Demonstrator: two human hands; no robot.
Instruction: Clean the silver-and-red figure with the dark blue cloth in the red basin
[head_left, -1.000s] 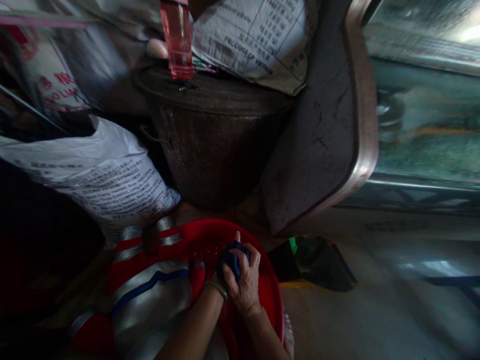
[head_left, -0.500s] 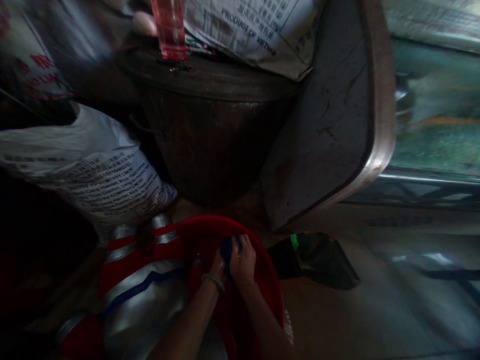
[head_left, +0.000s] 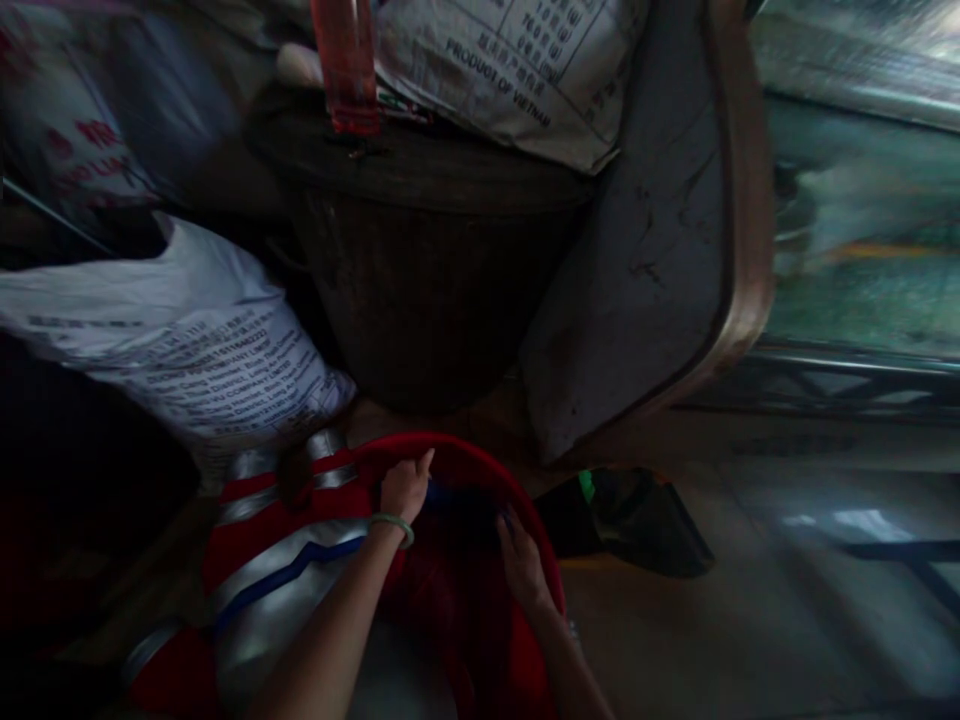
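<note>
Over a red basin [head_left: 457, 443] at the bottom of the view, a dark blue cloth [head_left: 469, 505] is spread between my two hands. My left hand [head_left: 406, 490], with a pale green bangle at the wrist, is closed on the cloth's left side, near the basin's left rim. At the right, my right hand [head_left: 523, 560] pinches the other edge inside the basin; dim light hides much of its fingers. The cloth's lower part fades into shadow. A red and silver item with a blue stripe [head_left: 289, 575] lies against the basin's left side, partly behind my left forearm.
Behind the basin stands a large dark bin [head_left: 435, 290], with a pink-red bottle [head_left: 349, 70] and a printed sack [head_left: 517, 75] on top. A white printed sack [head_left: 232, 340] is at left. A grey panel [head_left: 637, 270] leans at right; a dark bag [head_left: 630, 525] lies on the floor.
My hands were together on the bunched blue cloth. They have moved apart, left hand to the left and right hand right and lower, and the cloth is now spread between them.
</note>
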